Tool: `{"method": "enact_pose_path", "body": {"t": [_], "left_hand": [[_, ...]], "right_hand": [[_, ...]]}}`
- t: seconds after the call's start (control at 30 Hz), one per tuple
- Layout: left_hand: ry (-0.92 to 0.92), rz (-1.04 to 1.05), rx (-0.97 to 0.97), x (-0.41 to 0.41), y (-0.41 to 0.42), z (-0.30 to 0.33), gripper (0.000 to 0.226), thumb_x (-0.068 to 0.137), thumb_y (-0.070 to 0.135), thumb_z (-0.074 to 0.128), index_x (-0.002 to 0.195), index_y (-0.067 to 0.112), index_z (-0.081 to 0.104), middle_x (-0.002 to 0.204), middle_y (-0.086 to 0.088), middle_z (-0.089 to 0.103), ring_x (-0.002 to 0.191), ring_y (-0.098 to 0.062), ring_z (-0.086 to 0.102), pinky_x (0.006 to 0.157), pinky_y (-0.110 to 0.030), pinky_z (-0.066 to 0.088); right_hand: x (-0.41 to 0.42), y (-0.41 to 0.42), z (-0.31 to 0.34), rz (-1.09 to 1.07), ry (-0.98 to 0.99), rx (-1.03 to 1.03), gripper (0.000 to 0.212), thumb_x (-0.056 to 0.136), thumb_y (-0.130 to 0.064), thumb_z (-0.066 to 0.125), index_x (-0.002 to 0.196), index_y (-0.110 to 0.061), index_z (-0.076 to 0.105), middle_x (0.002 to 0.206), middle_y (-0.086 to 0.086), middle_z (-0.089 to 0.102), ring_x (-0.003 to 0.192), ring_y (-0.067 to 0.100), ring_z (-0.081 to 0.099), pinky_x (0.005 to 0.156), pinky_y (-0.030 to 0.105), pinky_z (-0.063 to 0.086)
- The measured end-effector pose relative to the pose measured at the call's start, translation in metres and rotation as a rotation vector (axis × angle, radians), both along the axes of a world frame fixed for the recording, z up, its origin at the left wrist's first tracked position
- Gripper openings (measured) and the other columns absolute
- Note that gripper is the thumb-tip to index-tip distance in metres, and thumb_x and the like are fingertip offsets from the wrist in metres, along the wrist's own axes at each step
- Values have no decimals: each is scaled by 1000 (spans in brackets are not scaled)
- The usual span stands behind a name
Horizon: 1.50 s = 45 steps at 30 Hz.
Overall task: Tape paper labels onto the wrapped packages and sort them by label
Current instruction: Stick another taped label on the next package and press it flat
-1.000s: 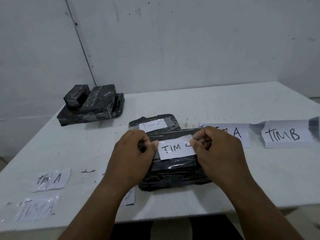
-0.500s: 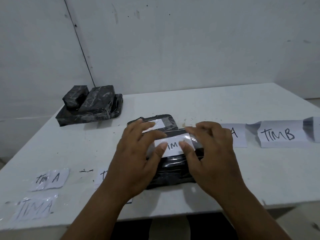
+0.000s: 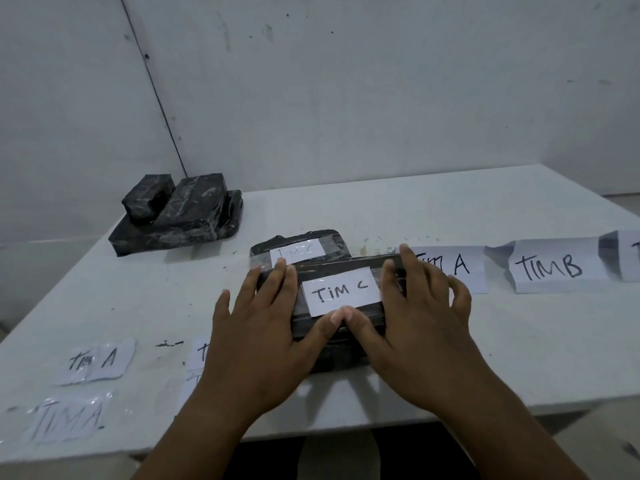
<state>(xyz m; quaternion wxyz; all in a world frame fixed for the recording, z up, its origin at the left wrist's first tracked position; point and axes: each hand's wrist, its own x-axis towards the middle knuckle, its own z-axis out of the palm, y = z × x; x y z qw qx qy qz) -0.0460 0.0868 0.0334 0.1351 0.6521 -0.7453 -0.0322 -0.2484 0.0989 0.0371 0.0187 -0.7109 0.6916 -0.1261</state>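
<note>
Both hands flat, fingers straight: left hand [image 3: 258, 327] and right hand [image 3: 415, 317] press either end of the "TIM C" label [image 3: 341, 291] on the top wrapped package [image 3: 349, 337], mid-surface [image 3: 519, 341]. Label's long axis runs left-right between them; thumbs meet at its near edge.

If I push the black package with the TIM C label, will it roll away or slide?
Probably slide, not roll: the package looks flat and boxy, lying on the table. Its shiny plastic wrap suggests it could be a bit slippery. It likely stays stiff, since it seems to keep its shape under the left hand and right hand.
</note>
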Motion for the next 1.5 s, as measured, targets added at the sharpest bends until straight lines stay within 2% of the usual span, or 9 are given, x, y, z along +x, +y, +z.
{"method": "enact_pose_path", "body": {"t": [0.13, 0.23, 0.43, 0.57, 0.73, 0.87, 1.0, 1.3, 1.5], "left_hand": [[-9, -126, -49, -3, 4, -1, 60, 88, 85, -4, 146, 71, -12, 172, 13, -10, 155, -14, -24, 125, -58, -2], [-51, -164, -61, -1, 2, -1, 57, 92, 80, -5, 147, 72, 3, 171, 17, -11, 153, -11, -29, 126, -56, 0], [-60, -56, -18, -1, 4, 2, 80, 80, 88, -6, 153, 61, 12, 171, 16, -7, 154, -11, -26, 126, -55, 0], [-83, -2, -29, -4, 7, 2, 86, 78, 89, -12, 156, 57, 7, 172, 11, -11, 153, -16, -29, 125, -59, -1], [-74, -130, -35, -4, 6, 1, 60, 90, 79, -5, 149, 70, 3, 169, 16, -20, 150, -12, -36, 125, -58, -3], [-31, -72, 13, -1, 5, 0, 75, 82, 87, -8, 152, 65, 9, 171, 17, -10, 152, -9, -29, 126, -55, -1], [-17, -5, 14, -2, 11, -2, 90, 74, 93, -14, 155, 60, 8, 172, 15, -7, 154, -11, -27, 126, -55, 2], [-9, 143, -18, -2, 12, 0, 116, 67, 101, -6, 162, 38, 17, 173, 6, -2, 157, -19, -18, 127, -54, 8], [196, 200, 70, 23, 3, -1, 122, 59, 108, 5, 161, 42, -5, 173, 5, 1, 158, -16, -10, 126, -48, 6]], "right_hand": [[-1, 0, -2, 82, -28, -22, 67, 91, -78, 1, 155, -58, -6, 169, -5, -22, 152, 22, -17, 121, 56, -5], [-2, -2, -2, 126, -3, -21, 59, 94, -73, 1, 152, -63, 7, 171, -6, -13, 155, 23, -11, 120, 56, -5], [2, 0, -1, 84, 8, -9, 82, 91, -73, -4, 161, -38, 21, 172, 1, 6, 156, 24, -4, 124, 53, 2], [4, 0, -3, 50, -40, 0, 93, 88, -75, -6, 164, -24, 9, 172, 5, -3, 156, 24, -10, 126, 49, -2], [0, 0, -5, 135, -35, -31, 62, 92, -72, -3, 153, -61, -2, 171, -7, -17, 155, 22, -18, 123, 55, -6], [0, -2, -5, 122, -37, -37, 77, 89, -73, -3, 160, -47, 11, 172, -3, -9, 155, 20, -18, 123, 46, -10], [1, -2, -4, 96, -89, -11, 93, 85, -80, -3, 164, -32, 7, 172, -1, -14, 155, 17, -21, 119, 36, -17], [6, -1, 2, -34, -87, 130, 105, 90, -81, 12, 160, -8, -17, 168, 8, -28, 154, 24, -27, 119, 38, -19], [15, -14, 12, -55, -18, 178, 100, 90, -80, 12, 162, -15, -12, 168, 12, -29, 153, 30, -30, 120, 51, -21]]}}
